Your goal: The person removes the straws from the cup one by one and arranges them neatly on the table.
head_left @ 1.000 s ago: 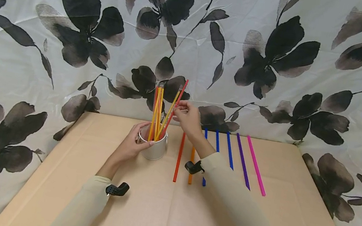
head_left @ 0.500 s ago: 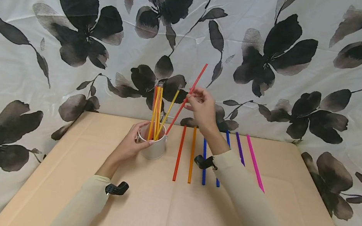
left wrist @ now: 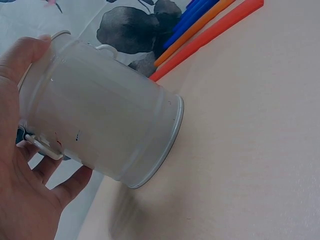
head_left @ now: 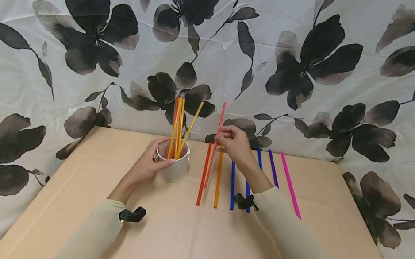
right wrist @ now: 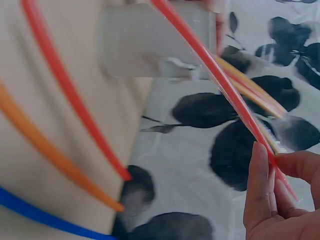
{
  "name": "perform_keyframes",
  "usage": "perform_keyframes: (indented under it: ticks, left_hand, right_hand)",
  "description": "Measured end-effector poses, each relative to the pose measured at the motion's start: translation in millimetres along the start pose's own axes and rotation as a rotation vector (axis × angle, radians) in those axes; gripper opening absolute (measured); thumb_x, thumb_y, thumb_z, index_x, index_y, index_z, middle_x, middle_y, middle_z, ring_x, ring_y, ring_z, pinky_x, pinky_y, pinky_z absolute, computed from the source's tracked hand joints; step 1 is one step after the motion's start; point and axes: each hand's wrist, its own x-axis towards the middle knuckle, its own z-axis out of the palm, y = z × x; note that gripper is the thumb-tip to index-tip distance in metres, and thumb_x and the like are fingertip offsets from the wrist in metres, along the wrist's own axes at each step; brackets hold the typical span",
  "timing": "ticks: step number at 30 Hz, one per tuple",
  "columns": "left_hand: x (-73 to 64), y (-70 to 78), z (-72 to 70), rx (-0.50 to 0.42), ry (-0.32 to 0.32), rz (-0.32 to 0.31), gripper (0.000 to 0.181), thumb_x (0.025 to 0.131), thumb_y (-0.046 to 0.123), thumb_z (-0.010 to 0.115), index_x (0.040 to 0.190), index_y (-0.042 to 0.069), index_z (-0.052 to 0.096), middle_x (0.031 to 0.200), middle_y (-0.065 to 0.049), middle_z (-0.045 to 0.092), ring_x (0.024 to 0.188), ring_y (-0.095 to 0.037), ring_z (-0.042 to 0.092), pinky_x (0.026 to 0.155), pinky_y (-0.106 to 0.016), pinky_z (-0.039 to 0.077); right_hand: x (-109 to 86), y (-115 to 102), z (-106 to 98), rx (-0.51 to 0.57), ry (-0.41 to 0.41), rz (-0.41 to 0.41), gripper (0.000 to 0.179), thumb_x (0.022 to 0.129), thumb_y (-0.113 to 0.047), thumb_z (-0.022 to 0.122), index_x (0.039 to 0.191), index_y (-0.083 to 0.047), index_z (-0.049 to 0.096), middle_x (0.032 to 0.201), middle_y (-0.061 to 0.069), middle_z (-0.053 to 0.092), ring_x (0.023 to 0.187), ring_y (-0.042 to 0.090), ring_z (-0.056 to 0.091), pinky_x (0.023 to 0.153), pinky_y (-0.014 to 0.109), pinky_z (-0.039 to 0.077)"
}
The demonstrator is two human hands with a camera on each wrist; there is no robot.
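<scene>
In the head view, my left hand (head_left: 150, 161) grips a small white metal pail (head_left: 178, 171) by its side, thumb at the front near the rim. Yellow and red straws (head_left: 178, 127) stand upright in it, one yellow straw leaning right. The left wrist view shows the fingers curled behind the pail (left wrist: 105, 110), beside its handle lug. My right hand (head_left: 236, 145) pinches a red straw (head_left: 222, 116) between thumb and fingers. That straw hangs nearly upright, its lower end close beside the red straw (head_left: 203, 178) on the table. In the right wrist view, the held straw (right wrist: 227, 90) slants across.
Right of the red straw lie an orange straw (head_left: 218, 180), several blue straws (head_left: 232, 187), a purple straw (head_left: 273, 168) and a pink straw (head_left: 291, 184), partly behind my right forearm. A floral cloth (head_left: 218, 59) hangs behind the table (head_left: 159, 238).
My right hand has drawn the red straw up out of the pail, then moved it right and down beside the row. The left hand keeps holding the pail in place.
</scene>
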Motion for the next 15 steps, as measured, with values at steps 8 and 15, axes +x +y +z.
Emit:
perform_keyframes:
  ticks: [8,15]
  left_hand:
    - [5.0,-8.3,-2.5,0.01,-0.004,-0.016,0.078,0.092,0.014,0.075,0.155,0.003,0.031,0.155,-0.026,0.027,0.149,-0.047,0.021,0.12,-0.067,0.017]
    - [17.1,-37.1,-2.5,0.022,0.0,-0.015,0.078,0.092,0.021,0.075,0.157,0.014,0.032,0.157,-0.017,0.027,0.151,-0.039,0.02,0.12,-0.067,0.015]
  right_hand:
    - [-6.6,41.0,5.1,-0.095,-0.021,0.109,0.031,0.097,-0.005,0.065,0.126,0.001,0.058,0.1,0.012,0.062,0.093,0.03,0.071,0.085,0.044,0.061]
    - [-11.4,62.1,15.2,-0.203,-0.04,0.206,0.038,0.096,-0.008,0.068,0.13,0.001,0.055,0.096,0.013,0.067,0.092,0.039,0.071,0.087,0.045,0.06]
